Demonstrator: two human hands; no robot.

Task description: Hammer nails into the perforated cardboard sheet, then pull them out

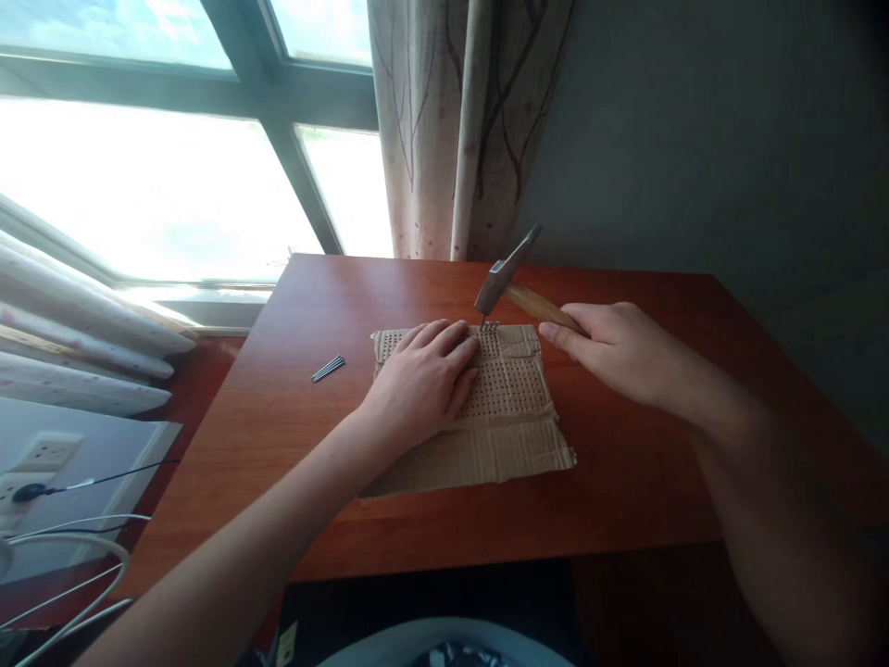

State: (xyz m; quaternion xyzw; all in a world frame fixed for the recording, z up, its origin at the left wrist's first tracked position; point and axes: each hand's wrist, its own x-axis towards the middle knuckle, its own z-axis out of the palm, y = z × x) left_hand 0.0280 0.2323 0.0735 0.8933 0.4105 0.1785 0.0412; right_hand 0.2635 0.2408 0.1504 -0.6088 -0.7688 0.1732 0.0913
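My right hand is closed around the wooden handle of a hammer. The metal head is tilted, its lower face at the top of an upright nail; whether they touch I cannot tell. Several more nails stand in a short row beside it, near the far edge of a cardboard piece. Rows of small holes cover much of that cardboard. My left hand lies flat on its left part, fingers stretched toward the nails, hiding some of the holes. A small bundle of loose nails rests to the left.
The cardboard lies on a reddish-brown wooden table. Beyond its far edge hang patterned curtains, with a bright window at the left. Wall sockets and cables are at the lower left. A grey wall is behind.
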